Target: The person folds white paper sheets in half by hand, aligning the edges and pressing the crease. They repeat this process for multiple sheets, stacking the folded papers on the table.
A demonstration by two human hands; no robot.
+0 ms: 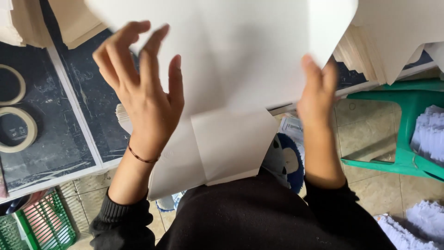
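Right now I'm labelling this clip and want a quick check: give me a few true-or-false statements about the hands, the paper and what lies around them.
1. The right hand holds the edge of the white sheet. True.
2. The left hand is a closed fist on the sheet. False: its fingers are spread open against the paper.
3. Two tape rolls lie on the dark mat at the left. True.
4. The plastic stool at the right is red. False: it is green.
5. A thin bracelet sits on the left wrist. True.

Tape rolls point(16, 122) lie left on the table point(69, 134); stool point(402, 125) stands right; basket point(41, 224) below.
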